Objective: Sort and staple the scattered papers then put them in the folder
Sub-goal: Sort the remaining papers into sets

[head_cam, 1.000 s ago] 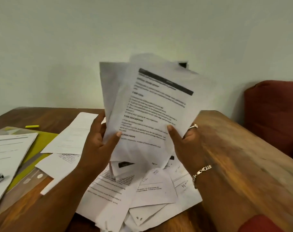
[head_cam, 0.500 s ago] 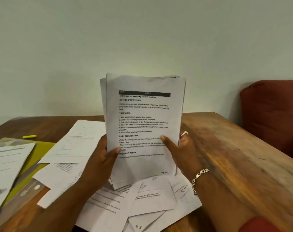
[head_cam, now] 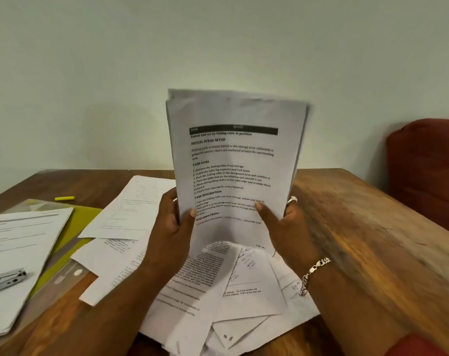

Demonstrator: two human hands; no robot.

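Observation:
I hold a stack of printed sheets point(head_cam: 233, 160) upright above the table, its lower edge near the loose papers point(head_cam: 218, 278) scattered below. My left hand point(head_cam: 170, 235) grips the stack's left edge with the thumb on the front page. My right hand point(head_cam: 282, 224) grips the right edge the same way; it wears a ring and a bracelet. A yellow-green folder point(head_cam: 83, 219) lies at the left under more sheets. A metal stapler point(head_cam: 5, 280) rests on a white paper pile point(head_cam: 20, 242) at the far left.
The wooden table point(head_cam: 359, 227) stretches to the right of the papers. A red cushion point(head_cam: 426, 173) sits at the right against the wall. A small yellow marker point(head_cam: 64, 198) lies at the back left. A clear plastic sleeve point(head_cam: 64, 276) pokes out beneath the folder.
The fanned, tilted sheets have been squared into one upright stack between both hands. The stack has come down towards the loose papers on the table.

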